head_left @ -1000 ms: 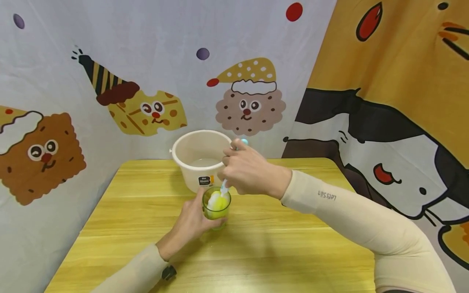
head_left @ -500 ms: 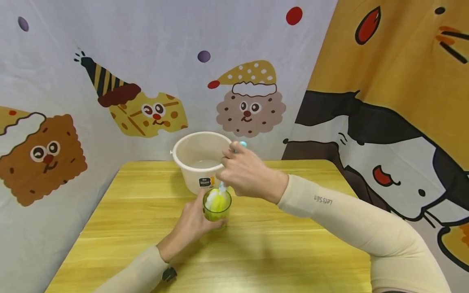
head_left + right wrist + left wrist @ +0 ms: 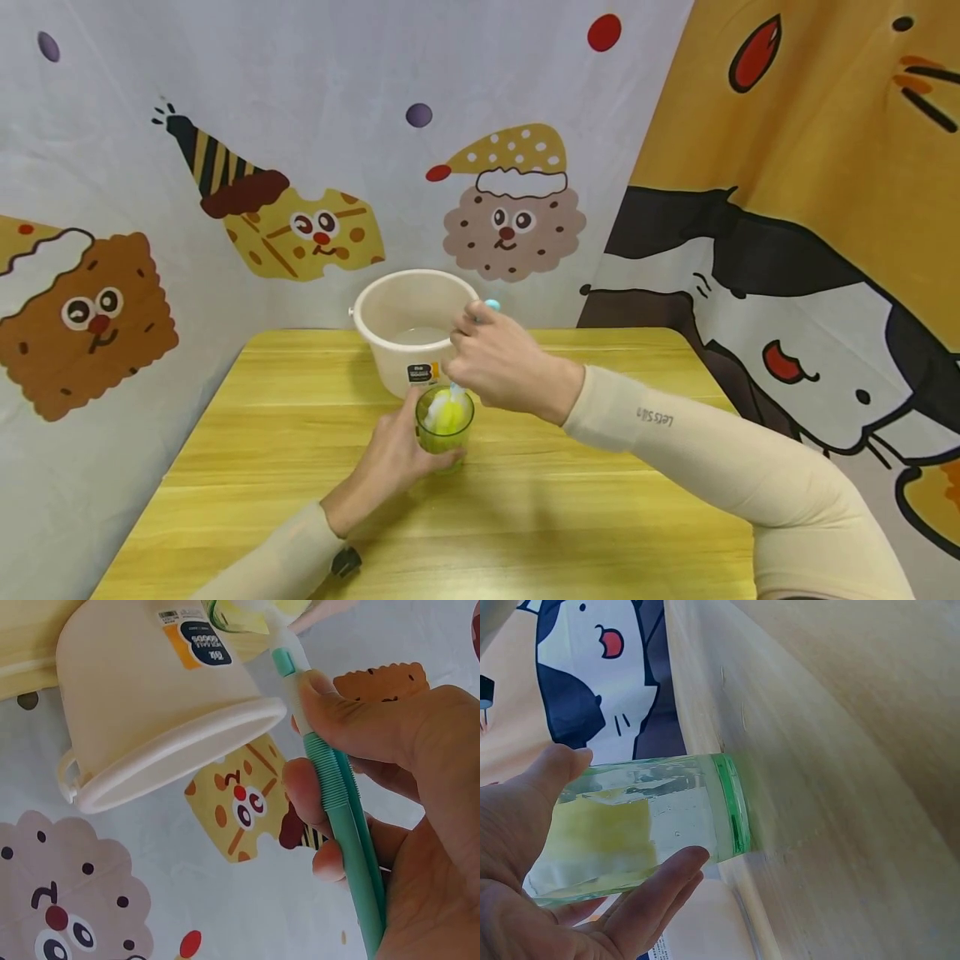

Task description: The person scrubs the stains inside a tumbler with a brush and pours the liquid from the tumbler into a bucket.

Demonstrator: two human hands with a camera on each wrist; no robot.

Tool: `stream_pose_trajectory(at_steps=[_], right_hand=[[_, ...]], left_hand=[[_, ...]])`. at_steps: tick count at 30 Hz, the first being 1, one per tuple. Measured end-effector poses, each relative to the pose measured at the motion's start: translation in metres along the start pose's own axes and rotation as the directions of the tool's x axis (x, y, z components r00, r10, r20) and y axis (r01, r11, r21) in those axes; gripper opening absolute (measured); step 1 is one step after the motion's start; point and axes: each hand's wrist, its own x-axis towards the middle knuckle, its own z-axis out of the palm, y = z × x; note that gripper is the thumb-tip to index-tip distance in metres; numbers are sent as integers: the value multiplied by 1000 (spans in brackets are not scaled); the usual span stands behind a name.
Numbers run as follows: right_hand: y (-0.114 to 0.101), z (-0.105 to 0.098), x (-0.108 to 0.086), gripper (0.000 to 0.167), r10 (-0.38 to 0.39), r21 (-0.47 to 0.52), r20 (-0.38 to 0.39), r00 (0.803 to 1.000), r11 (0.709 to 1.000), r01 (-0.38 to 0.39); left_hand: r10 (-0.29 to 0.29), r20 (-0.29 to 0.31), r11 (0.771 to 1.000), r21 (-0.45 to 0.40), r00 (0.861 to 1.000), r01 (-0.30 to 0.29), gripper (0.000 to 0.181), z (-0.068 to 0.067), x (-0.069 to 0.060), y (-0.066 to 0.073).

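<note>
Nearest, two cream sleeves reach over a wood-grain table (image 3: 525,533); a small dark object (image 3: 346,562) sits by the wrist of the left sleeve (image 3: 273,554), and the right sleeve (image 3: 697,442) carries upside-down dark lettering that seems to begin "Let's Sli", its end unclear. The left hand (image 3: 392,446) grips a clear green-tinted glass (image 3: 686,802), thumb on one side and fingers round the other. The glass stands near the middle of the table, its long axis roughly upright, mouth up and thick green base down towards the tabletop; whether the base touches, I cannot tell. Inside it is the yellow-and-white head (image 3: 452,414) of a brush (image 3: 345,832), and wet streaks mark the glass wall. The right hand (image 3: 504,360) grips the brush by its teal handle, thumb against the white upper part; the brush slants steeply, head down and near, handle end up, far and to the right. Just beyond the glass, slightly left, a cream bucket (image 3: 386,354) stands upright, with a dark and orange label (image 3: 422,372) whose lettering is too small to read surely; its pale floor shows inside. Farthest, a white cloth (image 3: 322,100) bears cartoon biscuits and cheese in party hats, and an ochre cloth (image 3: 697,125) at right shows a black-and-white animal.
</note>
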Motion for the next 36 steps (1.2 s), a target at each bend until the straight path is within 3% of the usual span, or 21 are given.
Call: stream_pose_trajectory(at_steps=[7, 16, 36], right_hand=[[-9, 7, 1, 16, -14, -43, -42, 999, 999, 12], [-20, 18, 5, 12, -43, -40, 36, 998, 998, 45], [-35, 27, 12, 18, -67, -46, 14, 998, 997, 67]], left_hand=[[7, 4, 1000, 23, 1000, -7, 102, 1, 0, -1], [17, -4, 998, 52, 1000, -17, 103, 1, 2, 1], [20, 1, 998, 59, 1000, -20, 102, -1, 0, 3]])
